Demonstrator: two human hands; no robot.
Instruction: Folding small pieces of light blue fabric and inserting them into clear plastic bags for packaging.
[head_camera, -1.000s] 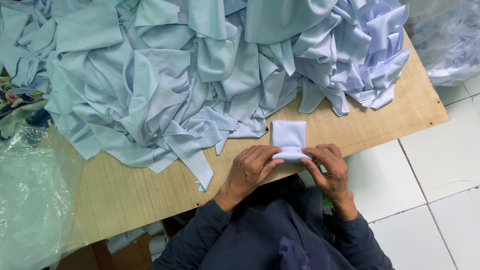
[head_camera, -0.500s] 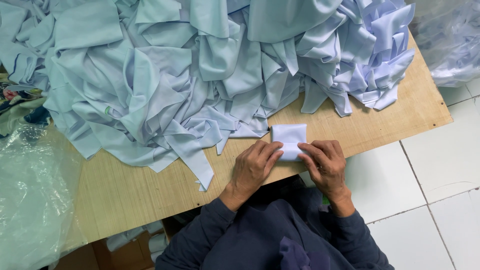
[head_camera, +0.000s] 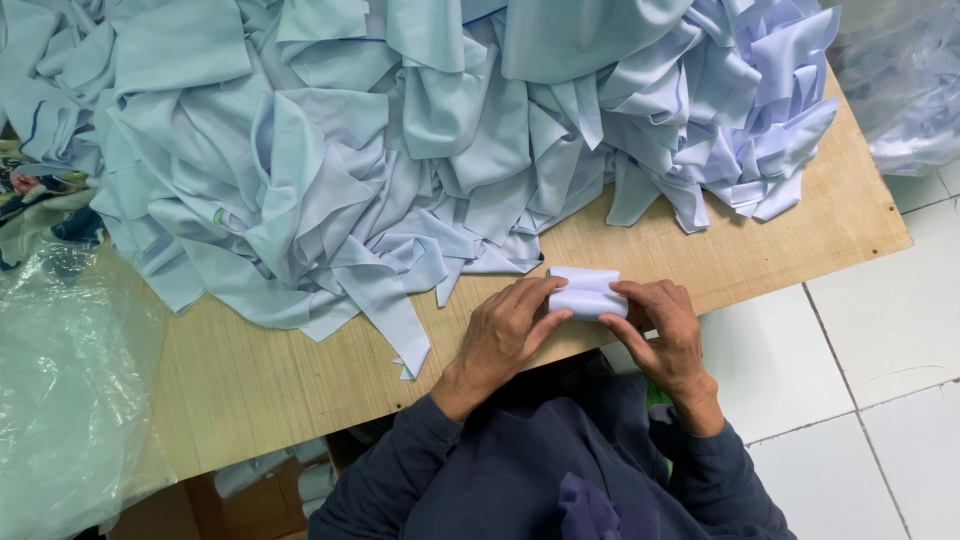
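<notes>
**Trainee:** Hands first, then. What has each one got?

**Trainer:** Both are closed on the small, pale blue-white folded cloth piece, just right of centre in the frame, at the near edge of the bare plywood tabletop. The left hand pinches its left end, fingers on top and thumb against the near side. The right hand grips the right end, fingers curled over it.

**Trainee:** How would I fold it well?

**Trainer:** I'd judge the fold is half made, with a soft crease running across the middle. Keep both ends level, match the edges before pressing, and smooth outward from the centre with the thumbs.

**Trainee:** Anything in the way?

**Trainer:** The big heap of loose pale blue fabric pieces fills the upper frame, and one stray strip lies just beside the left hand. Keep the piece apart from it.
</notes>
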